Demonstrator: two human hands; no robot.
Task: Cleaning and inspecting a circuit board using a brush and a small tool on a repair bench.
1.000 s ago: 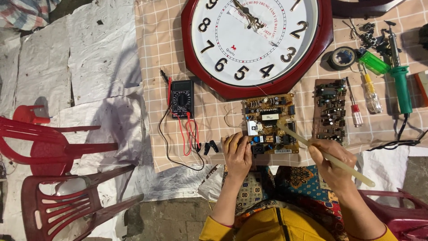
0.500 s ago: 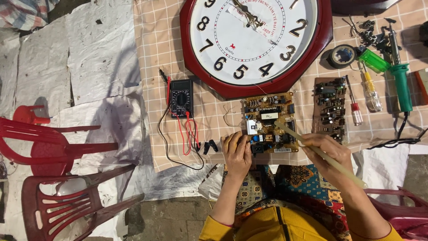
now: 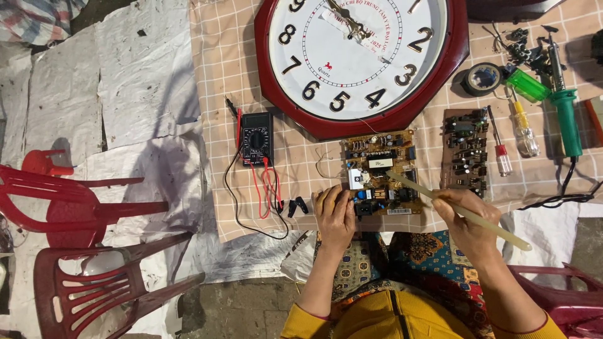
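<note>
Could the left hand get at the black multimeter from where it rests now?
Probably yes: the left hand rests at the circuit board edge, and only loose test leads lie between it and the multimeter.

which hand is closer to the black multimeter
Left. The left hand rests at the circuit board's near edge, just right of the multimeter; the right hand, holding a pale stick, is farther right.

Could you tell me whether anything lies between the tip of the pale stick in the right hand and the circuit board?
Nothing visible does. The right hand holds the stick, whose tip sits over the circuit board; the left hand rests at the board's left edge.
</note>
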